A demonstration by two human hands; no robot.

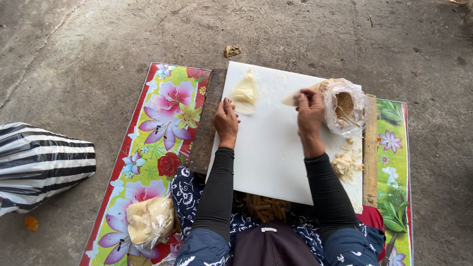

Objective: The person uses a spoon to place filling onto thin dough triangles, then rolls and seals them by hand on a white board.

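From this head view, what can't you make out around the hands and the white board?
- Right hand: its own back hides the fingertips and how it grips the pale wrapper.
- Clear plastic bag: crumpled film blurs the brown contents.
- Left hand: palm down on the white board, so the underside is hidden.
- Heap under the board: the board's edge covers most of it.
- Striped bag: cut off by the left frame edge.

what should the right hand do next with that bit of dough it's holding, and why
Probably carry the pale dough piece pinched in the right hand across to the folded dough sheet by the left hand. That sheet lies alone at the far left of the white board, and the left hand rests beside it, seemingly ready to steady it.
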